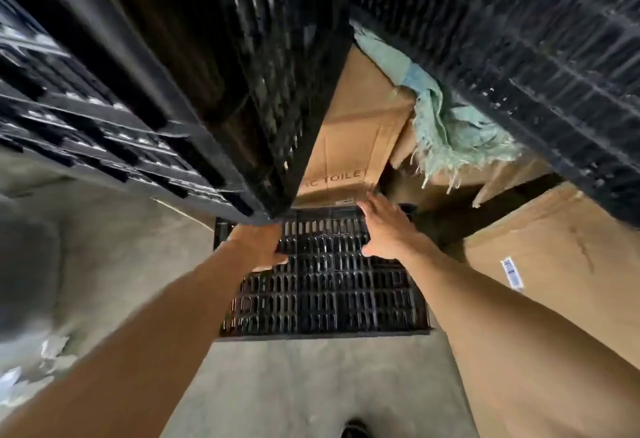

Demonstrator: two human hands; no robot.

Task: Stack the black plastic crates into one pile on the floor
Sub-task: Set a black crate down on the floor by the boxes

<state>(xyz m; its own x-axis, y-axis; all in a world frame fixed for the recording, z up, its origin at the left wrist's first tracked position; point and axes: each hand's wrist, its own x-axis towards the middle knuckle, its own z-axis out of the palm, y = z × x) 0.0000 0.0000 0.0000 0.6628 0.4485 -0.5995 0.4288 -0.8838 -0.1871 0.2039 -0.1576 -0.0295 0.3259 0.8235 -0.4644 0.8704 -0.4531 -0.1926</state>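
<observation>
Black crate (322,278) on floor (304,378); hands (384,230) at far edge.

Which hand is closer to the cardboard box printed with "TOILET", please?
The right hand: its fingertips reach the crate's far edge just below the cardboard box. The left hand is further away, at the crate's left far corner.

Ahead of you a brown cardboard box (349,133) stands on the bare concrete floor (304,378), with part of a printed word showing near its lower edge. A frayed pale green cloth (446,126) hangs over its right side. To your right you see another cardboard box (568,264) bearing a white label (512,272). Scraps of torn paper (31,372) lie at your lower left.
</observation>
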